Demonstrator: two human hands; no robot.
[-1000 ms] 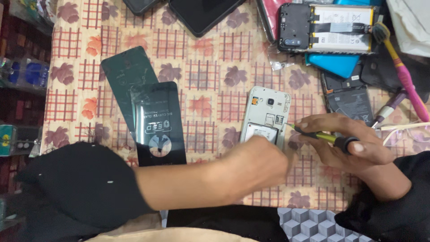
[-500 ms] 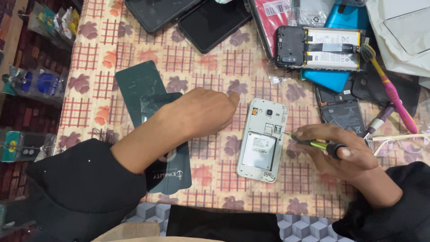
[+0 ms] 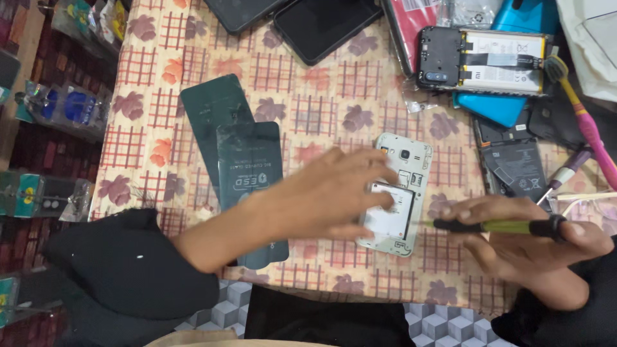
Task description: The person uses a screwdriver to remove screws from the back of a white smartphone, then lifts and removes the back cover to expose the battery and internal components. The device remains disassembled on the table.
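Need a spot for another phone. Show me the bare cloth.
Bare tablecloth lies left of the dark green sleeves, and between them and the opened white phone. The far right is crowded: battery, toothbrush, phone parts.

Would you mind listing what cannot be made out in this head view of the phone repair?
- Left hand: motion-blurred, so contact with the white phone is unclear.
- Screwdriver tip: too small and blurred to tell its bit.
- Dark screens at the top: cut off by the edge.
- Right hand: its wrist leaves the frame.
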